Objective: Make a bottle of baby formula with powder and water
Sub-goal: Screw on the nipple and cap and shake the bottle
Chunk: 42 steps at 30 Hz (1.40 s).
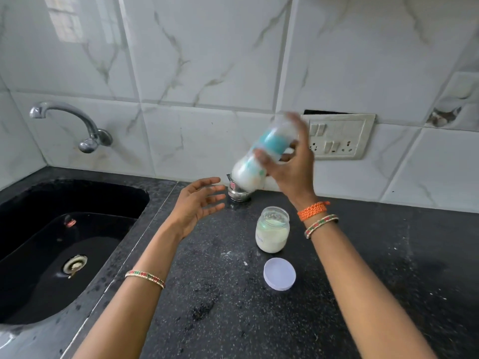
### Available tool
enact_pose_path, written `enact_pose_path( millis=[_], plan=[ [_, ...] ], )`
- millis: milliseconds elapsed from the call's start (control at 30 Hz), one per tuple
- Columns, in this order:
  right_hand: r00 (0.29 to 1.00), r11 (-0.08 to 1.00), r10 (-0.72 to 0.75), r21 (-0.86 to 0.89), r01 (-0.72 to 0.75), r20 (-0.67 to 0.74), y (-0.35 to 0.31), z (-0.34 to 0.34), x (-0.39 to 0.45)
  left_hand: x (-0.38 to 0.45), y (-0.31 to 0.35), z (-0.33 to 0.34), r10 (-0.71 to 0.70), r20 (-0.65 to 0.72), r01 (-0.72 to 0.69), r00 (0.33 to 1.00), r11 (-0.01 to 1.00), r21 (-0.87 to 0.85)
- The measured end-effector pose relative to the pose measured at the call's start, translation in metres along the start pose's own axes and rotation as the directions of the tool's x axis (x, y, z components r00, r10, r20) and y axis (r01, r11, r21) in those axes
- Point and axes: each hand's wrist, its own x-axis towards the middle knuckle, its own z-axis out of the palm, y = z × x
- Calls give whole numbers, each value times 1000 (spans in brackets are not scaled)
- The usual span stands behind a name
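My right hand [290, 164] grips a baby bottle [261, 156] with a teal collar and clear cap, held tilted in the air above the counter and blurred by motion. White liquid fills its lower part. My left hand [199, 200] hovers open just left of the bottle, fingers spread, holding nothing. An open jar of white powder [272, 230] stands on the black counter below my right wrist. Its round white lid [279, 273] lies flat in front of it.
A small steel vessel [238, 194] stands against the wall behind the bottle. A black sink [51, 255] fills the left, with a chrome tap [77, 125] above it. A wall socket panel [339, 137] is at the right. White specks dot the black granite counter [388, 281].
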Motion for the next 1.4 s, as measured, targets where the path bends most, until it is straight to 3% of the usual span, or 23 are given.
enact_pose_path(
  millis=[67,100,133,167,200,233,300,367,400,500,533,633,767,867,900,967,1000,1033,1167,1200,1267,1300,1400],
  plan=[
    [966,992,-11,117,42,-257,-5,4,-2,0,0,3,3,7,-3,1000,1000,-16],
    [982,996,-43,70,56,-182,-13,3,1,-1,0,4,-1,19,1,1000,1000,-5],
    [999,998,-50,-36,51,21,-19,5,3,-1,-1,5,-4,32,3,999,1000,12],
    [966,982,-34,-169,79,255,-18,4,3,-1,0,5,-3,40,2,999,1000,23],
    [927,965,-42,-225,134,373,-20,2,0,-1,0,6,0,38,0,999,1000,19],
    [935,965,-94,-199,170,342,-25,3,-4,-1,1,6,4,26,-4,1000,1000,0],
    [987,989,-147,11,148,-58,-37,12,-11,0,2,5,17,11,-16,1000,999,-39],
    [931,978,-67,159,132,-360,-35,22,-17,-1,2,4,17,16,-17,1000,999,-33],
    [948,985,-51,142,100,-313,-34,24,-16,-1,3,4,15,24,-14,1000,1000,-19],
    [989,968,-98,-219,120,106,-18,22,-19,-3,5,4,18,20,-18,1000,1000,-8],
    [991,968,-108,-219,122,72,-15,22,-23,-3,6,4,23,18,-23,1000,1000,-11],
    [959,996,-72,36,85,-274,-15,32,-35,-4,6,1,28,8,-28,1000,999,-26],
    [999,989,-27,-149,23,-25,-9,36,-38,-6,3,-1,5,13,-5,1000,1000,1],
    [924,968,124,249,-32,-362,-9,33,-39,-5,0,-8,7,-4,-7,1000,999,-32],
    [900,929,204,366,-53,-386,-6,31,-39,-4,-1,-9,0,-12,-1,1000,999,-36],
    [931,843,349,469,-262,-107,3,28,-36,-4,-2,-11,-16,-31,15,999,1000,-23],
    [917,812,392,440,-383,76,11,25,-36,-3,-3,-12,-23,-39,22,999,1000,-13],
    [891,775,425,445,-449,158,17,21,-35,-3,-3,-13,-25,-44,25,999,1000,-9],
    [810,461,571,766,-448,130,36,7,-28,-2,-2,-17,-7,-49,4,999,998,-61],
    [797,458,566,723,-517,211,33,5,-25,-2,-3,-18,-15,-48,12,999,999,-51],
    [778,586,540,521,-621,320,34,5,-24,-2,-4,-16,-26,-38,26,999,1000,-14],
    [783,612,562,501,-611,268,39,7,-22,-1,-3,-14,-27,-36,26,999,1000,-17],
    [712,526,689,584,-618,134,49,6,-11,-1,-4,-7,-24,-28,23,999,999,-48]
  ],
)
